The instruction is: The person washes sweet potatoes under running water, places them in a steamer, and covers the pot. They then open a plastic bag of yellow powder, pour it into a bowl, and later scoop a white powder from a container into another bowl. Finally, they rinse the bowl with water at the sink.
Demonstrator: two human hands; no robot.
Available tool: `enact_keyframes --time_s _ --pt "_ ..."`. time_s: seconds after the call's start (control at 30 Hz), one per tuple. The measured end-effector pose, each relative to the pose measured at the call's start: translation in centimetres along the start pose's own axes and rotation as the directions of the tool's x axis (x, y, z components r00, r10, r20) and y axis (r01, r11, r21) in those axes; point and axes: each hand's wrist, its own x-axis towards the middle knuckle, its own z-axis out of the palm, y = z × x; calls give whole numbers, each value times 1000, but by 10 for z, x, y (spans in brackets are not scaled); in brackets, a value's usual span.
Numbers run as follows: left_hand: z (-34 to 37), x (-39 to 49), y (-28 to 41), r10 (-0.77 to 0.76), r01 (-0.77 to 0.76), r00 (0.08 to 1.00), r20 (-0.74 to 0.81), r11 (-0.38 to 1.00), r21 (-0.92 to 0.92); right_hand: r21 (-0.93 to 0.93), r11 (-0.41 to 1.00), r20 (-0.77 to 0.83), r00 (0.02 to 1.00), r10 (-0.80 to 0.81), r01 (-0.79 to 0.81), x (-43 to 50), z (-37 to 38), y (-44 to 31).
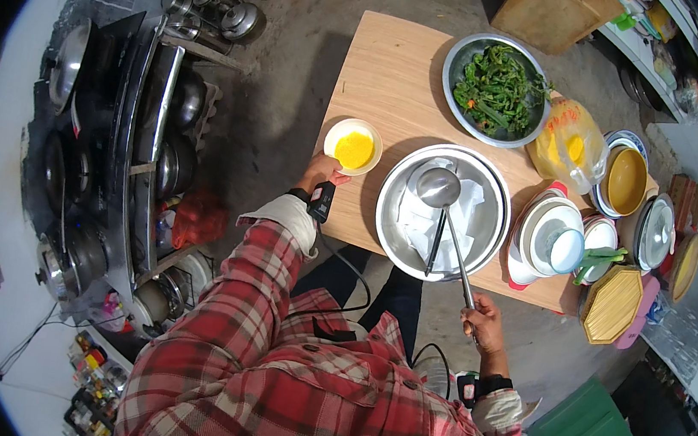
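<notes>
My left hand [322, 171] grips the near rim of a small cream bowl [375, 150] at the left edge of the wooden table. Bright yellow grains or crumbs [355, 149] lie inside that bowl. In my right hand [484, 324] is the handle of a metal ladle [438, 187], held at the table's front edge. The ladle's head hangs over a large steel basin [384, 235]. Crumpled white paper or cloth [468, 199] lies in the basin, along with a thin black stick-like utensil [435, 244].
Behind the basin sits a metal bowl of green vegetables [499, 93], beside a plastic bag [567, 143] with yellow contents. Stacked dishes [541, 233] and a woven octagonal tray [611, 305] crowd the table's right side. A stove counter with pots [77, 251] stands left; a green plastic lid [583, 432] is lower right.
</notes>
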Motion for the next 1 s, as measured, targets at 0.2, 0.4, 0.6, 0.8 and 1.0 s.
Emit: enact_keyframes --time_s 0.2,0.4,0.6,0.8,1.0 --pt "13 -17 29 88 -88 996 4 992 89 31 999 9 1000 -27 27 34 7 43" --pt "35 -25 55 204 -228 955 215 969 93 -254 946 1 978 -208 202 48 16 66" --pt "111 -76 65 257 -361 837 482 923 134 -601 779 -188 916 -353 177 23 21 89" --pt "201 -143 15 99 -378 782 615 860 343 -354 834 -666 512 -543 424 -31 -11 152" --pt "250 -218 -124 -148 -385 673 725 766 514 144 892 -821 555 -134 429 -79 -60 351"
